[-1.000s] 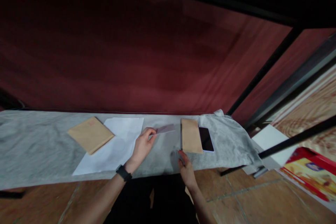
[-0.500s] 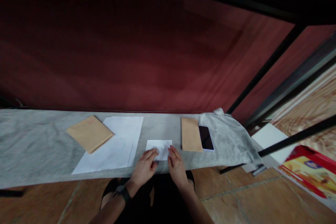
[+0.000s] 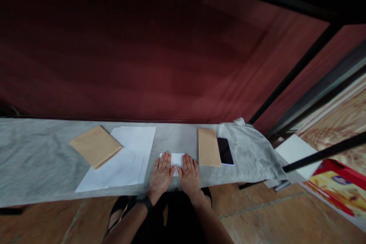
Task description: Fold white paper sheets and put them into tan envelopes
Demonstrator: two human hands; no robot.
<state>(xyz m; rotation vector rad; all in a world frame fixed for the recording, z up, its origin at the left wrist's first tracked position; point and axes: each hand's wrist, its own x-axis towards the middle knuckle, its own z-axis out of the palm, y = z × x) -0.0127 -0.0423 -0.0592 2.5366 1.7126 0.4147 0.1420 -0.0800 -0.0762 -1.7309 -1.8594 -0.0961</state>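
Note:
A small folded white paper (image 3: 176, 158) lies on the grey cloth (image 3: 37, 160) near its front edge. My left hand (image 3: 160, 175) lies flat on the paper's left half, fingers stretched out. My right hand (image 3: 188, 175) lies flat on its right half, fingers also stretched out. Both palms press down, side by side, and cover most of the sheet. A black band is on my left wrist.
White sheets (image 3: 126, 158) lie left of my hands with a brown envelope (image 3: 95, 146) on them. A narrower brown envelope (image 3: 208, 146) and a dark phone (image 3: 225, 151) lie to the right. A dark red wall rises behind. Black bars and a red box (image 3: 339, 188) stand at right.
A second ago my left hand held the paper lifted by its edge. It was then laid on the cloth, and both hands have moved forward to lie flat on it.

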